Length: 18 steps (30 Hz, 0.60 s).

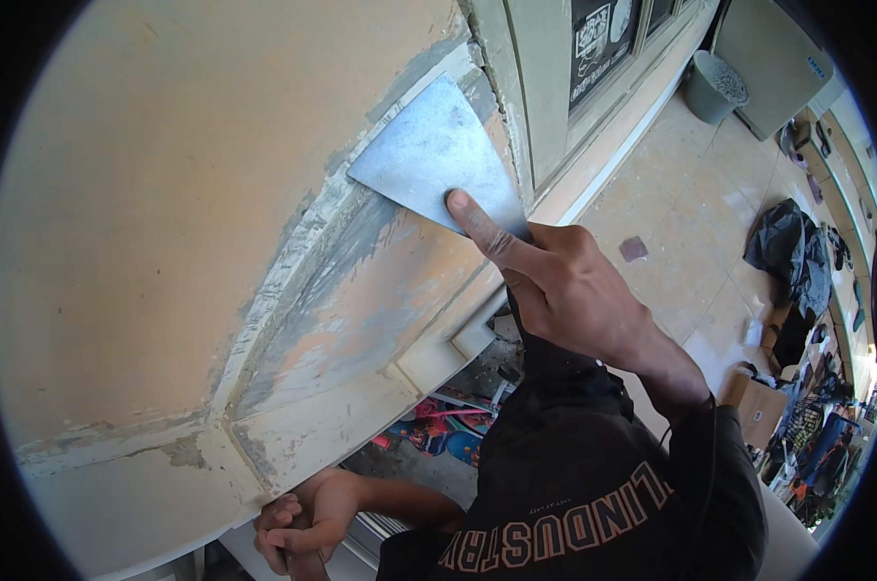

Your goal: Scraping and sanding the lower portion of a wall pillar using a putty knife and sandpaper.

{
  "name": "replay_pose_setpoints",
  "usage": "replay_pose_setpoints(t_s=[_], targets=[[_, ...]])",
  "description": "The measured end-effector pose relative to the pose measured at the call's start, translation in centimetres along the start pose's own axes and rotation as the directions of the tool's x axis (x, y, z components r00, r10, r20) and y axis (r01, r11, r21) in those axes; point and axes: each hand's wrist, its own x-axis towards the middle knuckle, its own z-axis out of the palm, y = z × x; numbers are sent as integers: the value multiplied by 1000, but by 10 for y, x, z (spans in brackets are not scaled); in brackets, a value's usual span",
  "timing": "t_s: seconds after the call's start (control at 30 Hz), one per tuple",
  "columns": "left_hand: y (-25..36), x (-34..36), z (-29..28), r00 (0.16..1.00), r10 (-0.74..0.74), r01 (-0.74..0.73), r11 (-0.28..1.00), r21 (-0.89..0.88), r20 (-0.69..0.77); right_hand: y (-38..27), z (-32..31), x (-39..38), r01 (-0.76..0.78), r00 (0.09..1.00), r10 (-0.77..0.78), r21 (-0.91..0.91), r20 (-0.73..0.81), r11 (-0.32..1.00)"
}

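Grasps a broad, flared, silver metal scraper (438, 145) in the right hand (584, 290), with one finger laid on its flat face. Holds it across a rough whitish-grey ridge (281, 273) on the patchy peach-and-cream painted wall (157, 213). Bends the left hand's (310, 515) fingers inward beside the wall's lower edge; cannot tell whether around anything.

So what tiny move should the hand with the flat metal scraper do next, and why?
Probably slide the scraper a little down along the pale strip: the right hand grips it, its wide edge lies at the strip's upper part, and lower down the strip looks rough.
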Motion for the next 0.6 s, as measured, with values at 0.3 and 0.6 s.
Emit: replay_pose_setpoints(t_s=[0.3,0.6], targets=[[-2,4,-7,1000,6,-6,998,57,-2,-1,8,-3,-43,999,43,-19,-6,999],[-5,9,-10,999,27,-29,996,87,30,8,12,0,7,995,-4,26,-101,1000]])
